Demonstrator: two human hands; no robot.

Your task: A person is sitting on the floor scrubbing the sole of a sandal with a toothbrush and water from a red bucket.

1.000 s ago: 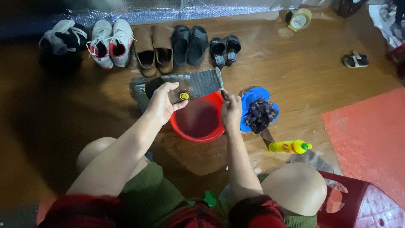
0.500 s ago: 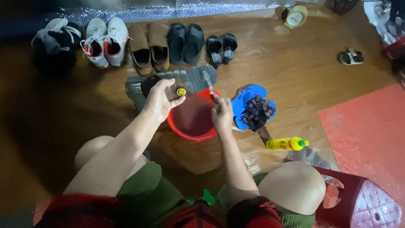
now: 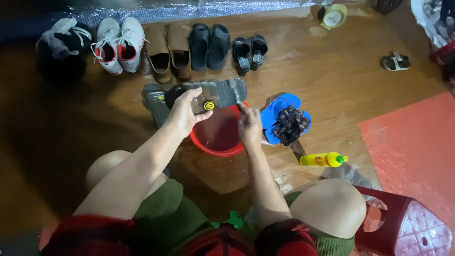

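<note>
My left hand (image 3: 182,114) grips a dark grey clog (image 3: 215,94) with a yellow round charm, sole up, over a red basin (image 3: 204,142) on the wooden floor. My right hand (image 3: 249,125) is closed below the clog's right end. A thin brush-like tool seems to reach from it up to the sole, but it is too small to be sure. The matching grey clog (image 3: 152,97) lies on the floor left of the basin.
Blue slippers (image 3: 277,106) with a dark scrubber (image 3: 290,124) on top lie right of the basin, near a yellow bottle (image 3: 324,160). A row of shoes (image 3: 166,45) lines the back wall. A red stool (image 3: 410,227), red mat (image 3: 417,151), small sandal (image 3: 395,61) and clock (image 3: 334,15) are on the right.
My right hand has dropped from the clog's right end to just below it, above the basin. The clog stays held over the basin in my left hand.
</note>
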